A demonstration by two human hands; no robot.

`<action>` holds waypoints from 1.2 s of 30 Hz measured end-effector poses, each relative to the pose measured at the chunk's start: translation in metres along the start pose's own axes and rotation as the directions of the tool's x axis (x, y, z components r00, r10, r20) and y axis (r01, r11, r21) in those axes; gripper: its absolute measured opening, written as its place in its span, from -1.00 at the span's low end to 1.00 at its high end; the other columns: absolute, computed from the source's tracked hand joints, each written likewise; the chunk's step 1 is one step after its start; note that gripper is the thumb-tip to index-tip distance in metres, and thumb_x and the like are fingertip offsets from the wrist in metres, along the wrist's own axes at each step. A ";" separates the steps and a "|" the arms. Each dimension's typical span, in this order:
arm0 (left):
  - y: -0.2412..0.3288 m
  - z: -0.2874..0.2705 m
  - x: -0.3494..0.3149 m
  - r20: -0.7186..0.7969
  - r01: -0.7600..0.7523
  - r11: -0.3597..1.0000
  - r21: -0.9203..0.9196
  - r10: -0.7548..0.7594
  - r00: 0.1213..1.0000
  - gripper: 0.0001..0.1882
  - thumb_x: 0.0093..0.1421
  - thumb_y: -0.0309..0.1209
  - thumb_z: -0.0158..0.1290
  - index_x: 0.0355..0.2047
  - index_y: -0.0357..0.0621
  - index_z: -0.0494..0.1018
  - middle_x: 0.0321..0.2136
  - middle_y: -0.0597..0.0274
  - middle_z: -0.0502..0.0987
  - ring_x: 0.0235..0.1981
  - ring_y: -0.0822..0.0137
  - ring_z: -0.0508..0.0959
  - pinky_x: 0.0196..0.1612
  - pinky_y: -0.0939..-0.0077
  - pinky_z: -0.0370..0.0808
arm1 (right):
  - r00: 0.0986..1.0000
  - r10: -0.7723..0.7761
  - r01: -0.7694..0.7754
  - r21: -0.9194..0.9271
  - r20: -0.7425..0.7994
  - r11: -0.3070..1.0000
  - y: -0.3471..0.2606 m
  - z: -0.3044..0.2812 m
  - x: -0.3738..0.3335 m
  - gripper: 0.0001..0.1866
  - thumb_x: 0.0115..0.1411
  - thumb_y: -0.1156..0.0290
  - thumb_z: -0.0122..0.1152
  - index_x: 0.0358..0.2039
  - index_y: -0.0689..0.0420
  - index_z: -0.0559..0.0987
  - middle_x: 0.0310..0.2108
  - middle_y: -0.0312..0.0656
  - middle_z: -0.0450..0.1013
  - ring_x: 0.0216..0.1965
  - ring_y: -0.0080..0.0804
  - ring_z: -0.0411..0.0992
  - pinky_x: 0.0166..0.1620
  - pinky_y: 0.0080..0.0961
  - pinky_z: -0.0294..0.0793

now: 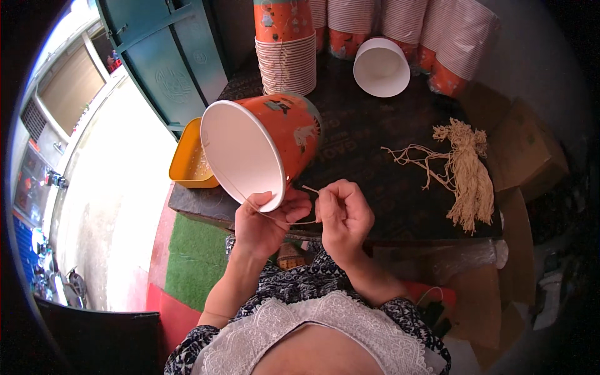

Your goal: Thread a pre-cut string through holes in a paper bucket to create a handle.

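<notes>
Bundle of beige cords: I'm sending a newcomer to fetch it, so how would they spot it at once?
Find the dark tabletop, then go to its right side, beside the brown cardboard box. There lies the bundle of beige cords, straggling out to the left. Unlike the single cord pinched in the right hand, it is a thick, shaggy bunch.

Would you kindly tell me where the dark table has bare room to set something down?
The widest free patch of the dark table lies between the held orange bucket and the beige cord bundle, in front of the open white-lined bucket. The back is crowded with stacked buckets; the yellow tray takes the left corner.
</notes>
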State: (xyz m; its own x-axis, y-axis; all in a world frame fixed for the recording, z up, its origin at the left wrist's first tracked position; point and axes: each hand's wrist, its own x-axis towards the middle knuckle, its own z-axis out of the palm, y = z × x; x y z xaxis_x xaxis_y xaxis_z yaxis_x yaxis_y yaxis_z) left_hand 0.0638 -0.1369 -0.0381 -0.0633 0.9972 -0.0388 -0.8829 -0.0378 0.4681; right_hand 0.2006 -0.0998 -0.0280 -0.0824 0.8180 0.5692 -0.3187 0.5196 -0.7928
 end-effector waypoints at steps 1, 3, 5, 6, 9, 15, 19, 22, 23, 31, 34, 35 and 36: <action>-0.002 0.001 0.000 0.013 0.005 1.000 -0.028 -0.005 1.000 -0.59 0.08 -0.35 -0.12 -0.12 -0.39 0.39 -0.27 -0.20 0.52 -0.23 -0.09 0.55 -0.10 0.13 0.52 | 0.999 -0.032 0.032 0.022 0.005 0.999 -0.002 0.001 0.001 -0.94 0.18 0.63 0.01 -0.43 0.24 0.38 -0.56 -0.36 0.31 -0.62 -0.74 0.23 -0.55 -0.79 0.21; -0.004 0.003 -0.001 0.026 0.013 0.998 -0.056 -0.012 1.000 -0.59 0.08 -0.35 -0.12 -0.12 -0.40 0.38 -0.26 -0.22 0.51 -0.23 -0.09 0.55 -0.09 0.13 0.52 | 0.999 -0.043 0.044 -0.021 0.014 0.999 -0.004 0.000 0.001 -0.96 0.17 0.61 0.05 -0.42 0.23 0.40 -0.53 -0.32 0.34 -0.59 -0.71 0.27 -0.52 -0.75 0.26; -0.004 0.006 -0.002 -0.006 0.040 0.999 -0.016 -0.040 0.999 -0.58 0.08 -0.34 -0.13 -0.12 -0.43 0.38 -0.23 -0.24 0.50 -0.23 -0.08 0.55 -0.09 0.14 0.52 | 0.998 -0.055 0.056 -0.064 0.022 0.996 -0.004 0.000 0.002 -0.97 0.16 0.58 0.09 -0.40 0.22 0.43 -0.51 -0.29 0.36 -0.56 -0.67 0.32 -0.50 -0.71 0.30; -0.004 0.005 -0.002 -0.006 0.042 0.999 -0.015 -0.042 0.999 -0.58 0.08 -0.34 -0.13 -0.12 -0.43 0.38 -0.23 -0.24 0.50 -0.23 -0.08 0.55 -0.09 0.14 0.52 | 0.997 -0.071 0.073 -0.086 0.019 0.994 -0.003 0.000 0.002 -0.96 0.14 0.59 0.10 -0.41 0.22 0.43 -0.51 -0.26 0.37 -0.55 -0.61 0.34 -0.48 -0.68 0.32; -0.004 0.005 -0.001 0.065 0.053 0.996 -0.065 -0.049 0.997 -0.56 0.08 -0.34 -0.13 -0.13 -0.48 0.36 -0.21 -0.26 0.49 -0.22 -0.07 0.55 -0.08 0.16 0.52 | 0.995 -0.094 0.095 -0.105 0.011 0.990 -0.002 0.002 0.003 -0.95 0.12 0.60 0.11 -0.41 0.22 0.42 -0.52 -0.21 0.37 -0.53 -0.52 0.36 -0.45 -0.63 0.34; -0.004 0.006 -0.001 0.111 0.064 0.995 -0.077 -0.055 0.992 -0.55 0.09 -0.34 -0.14 -0.12 -0.51 0.35 -0.22 -0.29 0.48 -0.20 -0.08 0.54 -0.08 0.16 0.51 | 0.998 -0.064 0.065 -0.078 0.006 0.995 0.000 0.003 0.002 -0.94 0.12 0.61 0.11 -0.42 0.21 0.42 -0.53 -0.20 0.38 -0.54 -0.50 0.37 -0.46 -0.61 0.34; -0.005 0.007 -0.001 0.120 0.071 0.993 -0.093 -0.060 0.991 -0.55 0.09 -0.34 -0.15 -0.11 -0.50 0.34 -0.21 -0.30 0.48 -0.19 -0.09 0.53 -0.07 0.15 0.51 | 0.998 -0.065 0.064 -0.086 -0.003 0.994 0.001 0.002 0.002 -0.94 0.12 0.61 0.12 -0.43 0.21 0.42 -0.54 -0.21 0.37 -0.55 -0.50 0.36 -0.47 -0.60 0.33; -0.005 0.009 -0.003 0.136 0.070 0.992 -0.105 -0.056 0.989 -0.55 0.10 -0.34 -0.15 -0.11 -0.49 0.34 -0.21 -0.30 0.47 -0.19 -0.10 0.53 -0.07 0.15 0.51 | 0.999 -0.054 0.054 -0.099 0.003 0.994 -0.001 0.001 0.002 -0.94 0.11 0.61 0.13 -0.43 0.22 0.43 -0.54 -0.20 0.38 -0.54 -0.48 0.38 -0.46 -0.59 0.35; -0.005 0.009 -0.003 0.138 0.071 0.992 -0.100 -0.057 0.989 -0.55 0.10 -0.34 -0.16 -0.10 -0.48 0.34 -0.20 -0.30 0.47 -0.19 -0.11 0.53 -0.07 0.15 0.51 | 0.999 -0.054 0.054 -0.101 0.001 0.993 -0.001 0.001 0.002 -0.94 0.11 0.61 0.13 -0.43 0.22 0.43 -0.54 -0.20 0.38 -0.54 -0.48 0.38 -0.46 -0.59 0.35; -0.006 0.007 -0.002 0.120 0.068 0.993 -0.092 -0.057 0.991 -0.55 0.11 -0.33 -0.17 -0.11 -0.49 0.34 -0.20 -0.27 0.48 -0.18 -0.10 0.53 -0.07 0.17 0.51 | 0.997 -0.069 0.070 -0.122 0.015 0.990 0.000 -0.001 0.003 -0.93 0.09 0.60 0.15 -0.42 0.22 0.43 -0.53 -0.17 0.41 -0.52 -0.43 0.42 -0.44 -0.56 0.38; -0.006 0.007 0.000 0.122 0.063 0.994 -0.091 -0.052 0.991 -0.54 0.11 -0.32 -0.16 -0.11 -0.50 0.34 -0.20 -0.27 0.48 -0.18 -0.10 0.53 -0.07 0.17 0.51 | 0.998 -0.063 0.066 -0.123 0.024 0.990 0.003 0.000 0.004 -0.93 0.09 0.60 0.15 -0.42 0.21 0.43 -0.53 -0.17 0.41 -0.53 -0.43 0.42 -0.45 -0.55 0.38; -0.006 0.007 0.000 0.114 0.056 0.996 -0.074 -0.048 0.992 -0.54 0.11 -0.32 -0.16 -0.10 -0.50 0.34 -0.19 -0.27 0.48 -0.18 -0.09 0.53 -0.07 0.17 0.51 | 0.998 -0.064 0.066 -0.124 0.023 0.990 0.002 0.000 0.004 -0.93 0.09 0.60 0.15 -0.42 0.21 0.43 -0.53 -0.17 0.41 -0.53 -0.43 0.42 -0.45 -0.55 0.38; -0.006 0.008 0.000 0.116 0.057 0.996 -0.074 -0.048 0.992 -0.54 0.11 -0.32 -0.16 -0.10 -0.50 0.34 -0.19 -0.27 0.48 -0.18 -0.09 0.53 -0.07 0.17 0.51 | 0.998 -0.053 0.055 -0.117 0.023 0.992 0.002 0.000 0.004 -0.93 0.09 0.60 0.15 -0.42 0.21 0.43 -0.53 -0.17 0.40 -0.53 -0.42 0.41 -0.45 -0.55 0.38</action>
State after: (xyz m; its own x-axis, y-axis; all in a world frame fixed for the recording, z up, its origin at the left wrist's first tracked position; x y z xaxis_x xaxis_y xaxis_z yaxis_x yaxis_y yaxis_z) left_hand 0.0730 -0.1363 -0.0344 0.0339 0.9986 0.0409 -0.9172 0.0148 0.3981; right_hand 0.1994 -0.0954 -0.0273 -0.0867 0.7835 0.6154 -0.2101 0.5894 -0.7800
